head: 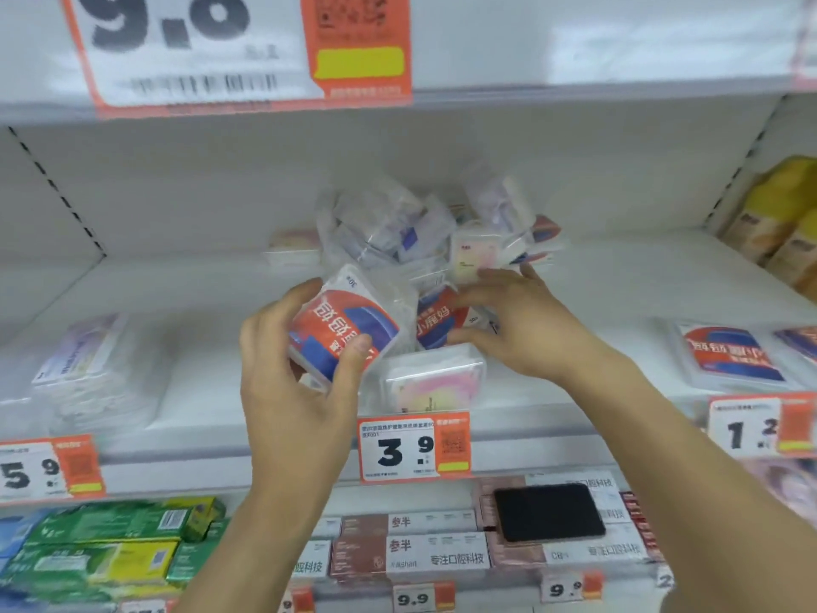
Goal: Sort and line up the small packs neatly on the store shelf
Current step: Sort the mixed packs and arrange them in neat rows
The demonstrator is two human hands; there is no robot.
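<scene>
Head | left hand [292, 382] grip grasping red pack [342, 329] | right hand [526, 320] grip released over pile [398, 232]

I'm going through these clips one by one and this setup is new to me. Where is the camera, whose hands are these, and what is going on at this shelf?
There is no machine: the one picture comes from a wide-angle camera worn on a person's head, looking forward and down at their bare hands. The left hand has a grip on a red and blue pack, lifted and tilted above the white shelf. The right hand is open, reaching into a jumbled pile of small clear packs at the middle of the shelf. A pink and yellow pack lies in front, above the 3.9 price tag. A flat stack of white packs sits to the left.
</scene>
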